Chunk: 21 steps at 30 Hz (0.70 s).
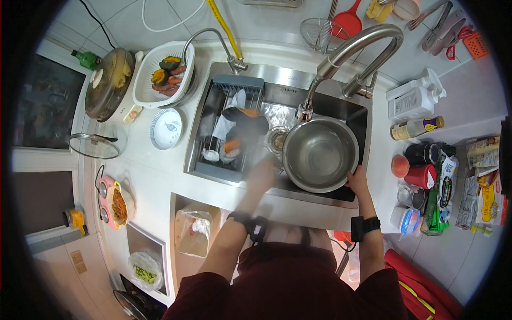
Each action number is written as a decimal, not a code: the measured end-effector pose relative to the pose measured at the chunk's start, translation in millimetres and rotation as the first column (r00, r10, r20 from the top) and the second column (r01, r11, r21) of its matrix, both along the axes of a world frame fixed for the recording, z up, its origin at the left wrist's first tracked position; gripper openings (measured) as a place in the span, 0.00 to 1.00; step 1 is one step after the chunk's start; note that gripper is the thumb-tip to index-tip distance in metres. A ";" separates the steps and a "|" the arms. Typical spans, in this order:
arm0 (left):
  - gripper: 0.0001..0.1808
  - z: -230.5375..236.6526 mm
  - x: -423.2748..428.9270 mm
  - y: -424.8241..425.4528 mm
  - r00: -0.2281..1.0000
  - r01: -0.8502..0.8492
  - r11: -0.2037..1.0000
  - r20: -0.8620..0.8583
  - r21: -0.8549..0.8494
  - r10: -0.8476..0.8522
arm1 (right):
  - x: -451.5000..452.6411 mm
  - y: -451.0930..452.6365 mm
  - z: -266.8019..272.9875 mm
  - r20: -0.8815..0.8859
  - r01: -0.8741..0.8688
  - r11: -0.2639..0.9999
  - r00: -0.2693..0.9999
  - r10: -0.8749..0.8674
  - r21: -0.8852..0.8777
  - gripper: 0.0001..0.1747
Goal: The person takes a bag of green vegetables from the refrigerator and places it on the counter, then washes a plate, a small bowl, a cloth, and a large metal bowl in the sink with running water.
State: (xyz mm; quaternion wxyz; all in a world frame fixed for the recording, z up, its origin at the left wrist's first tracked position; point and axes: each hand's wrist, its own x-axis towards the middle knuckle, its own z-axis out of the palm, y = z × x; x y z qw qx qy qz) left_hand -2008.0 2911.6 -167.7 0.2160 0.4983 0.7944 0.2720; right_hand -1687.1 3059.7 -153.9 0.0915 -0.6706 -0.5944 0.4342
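Observation:
A stainless steel bowl point(321, 156) stands in the right part of the sink point(288, 94), below the pull-out faucet point(305, 111). My right hand point(358, 179) grips the bowl's rim at its lower right. My left hand point(262, 174), blurred, is over the sink between the bowl and the grey drain rack point(208, 160); whether it holds anything is not clear. In the rack lie dark pieces with orange flesh point(232, 145), seemingly pumpkin, and white crumpled material point(224, 127), partly behind a grey blur. The drain point(279, 140) shows left of the bowl.
Left of the sink are a white colander point(140, 86) with pumpkin and carrot-like roots, a white dish point(166, 129) and an electric pot point(110, 86). Bottles point(412, 102), a peach point(400, 166) and a red canister point(418, 176) stand at right. A lined bin point(196, 234) is below the counter.

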 end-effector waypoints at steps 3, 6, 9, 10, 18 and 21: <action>0.09 7.0 -0.1 0.8 0.997 0.027 0.998 0.068 0.058 -0.031 | 1.6 1.8 -1.7 0.010 -0.025 1.000 1.000 0.024 0.010 0.17; 0.09 11.2 0.0 2.3 0.998 0.010 1.000 0.069 0.021 -0.011 | 1.4 2.7 -1.0 0.004 -0.022 1.000 1.000 0.022 0.008 0.17; 0.08 10.2 0.3 1.5 0.998 0.008 0.999 0.066 0.031 -0.010 | 0.2 3.1 1.3 0.027 -0.024 1.000 0.999 0.024 0.012 0.17; 0.08 8.7 0.5 1.0 0.998 0.006 1.000 0.066 0.018 -0.007 | -0.4 3.5 2.1 0.026 -0.035 0.999 0.999 0.035 0.017 0.16; 0.07 -4.9 -1.3 -1.0 1.000 -0.005 1.000 0.029 0.013 0.004 | -0.2 8.4 1.3 0.044 -0.057 0.996 0.998 0.054 0.067 0.16; 0.07 -4.6 -0.5 -1.0 0.999 -0.020 0.999 0.047 0.026 0.019 | 0.5 9.2 -0.7 0.041 -0.061 0.996 0.997 0.058 0.070 0.16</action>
